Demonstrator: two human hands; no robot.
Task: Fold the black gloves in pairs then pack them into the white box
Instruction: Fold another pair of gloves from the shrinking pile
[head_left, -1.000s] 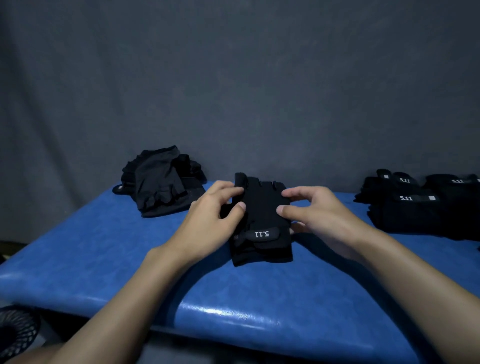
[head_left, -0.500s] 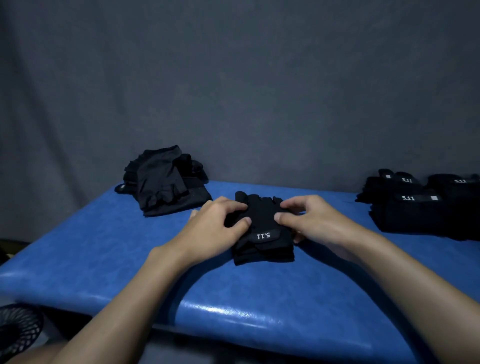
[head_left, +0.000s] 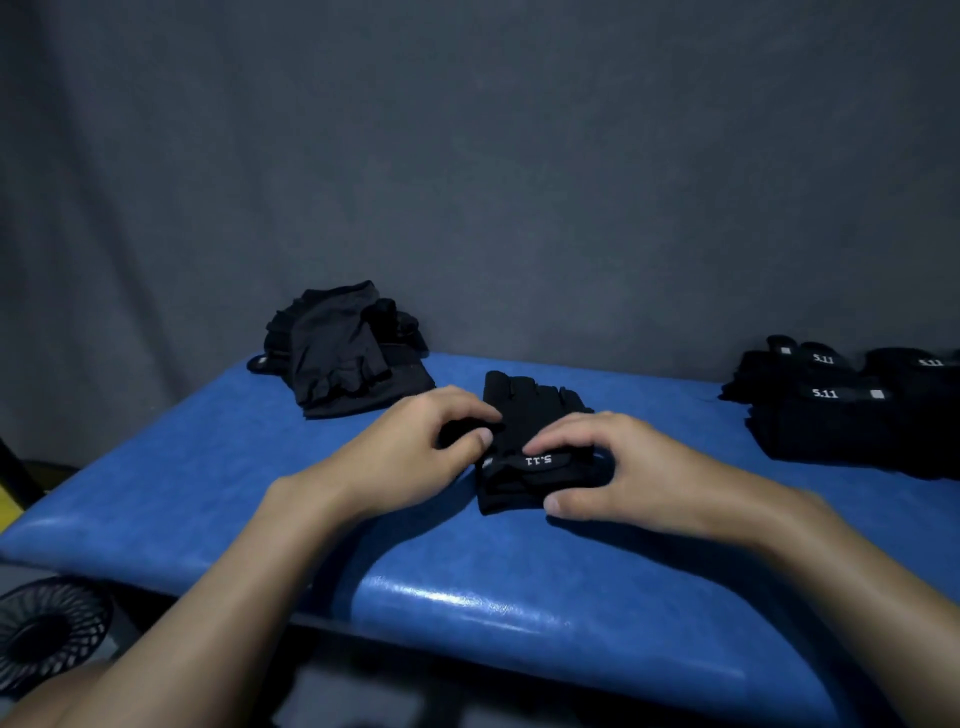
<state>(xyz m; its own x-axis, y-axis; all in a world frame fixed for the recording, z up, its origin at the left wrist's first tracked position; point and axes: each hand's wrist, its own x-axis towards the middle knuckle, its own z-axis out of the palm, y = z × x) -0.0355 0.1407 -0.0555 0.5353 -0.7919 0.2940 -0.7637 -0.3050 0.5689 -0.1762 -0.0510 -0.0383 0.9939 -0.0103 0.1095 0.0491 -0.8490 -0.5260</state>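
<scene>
A pair of black gloves (head_left: 524, 415) with a "5.11" strap lies stacked on the blue padded table (head_left: 260, 467), in the middle. My left hand (head_left: 415, 452) grips the pair's left edge, thumb and fingers curled on the fabric. My right hand (head_left: 613, 467) lies over the right side near the strap, fingertips curled onto the cuff and thumb at the near edge. A loose pile of black gloves (head_left: 343, 353) sits at the back left. Folded pairs (head_left: 841, 410) with "5.11" labels are stacked at the right. No white box is in view.
A grey fabric backdrop hangs right behind the table. A black round fan (head_left: 47, 629) stands on the floor at the lower left, below the table's front edge.
My right hand has moved down from the gloves' far right edge to the strap and cuff. The left hand has slid slightly along the left edge. The gloves stay on the table.
</scene>
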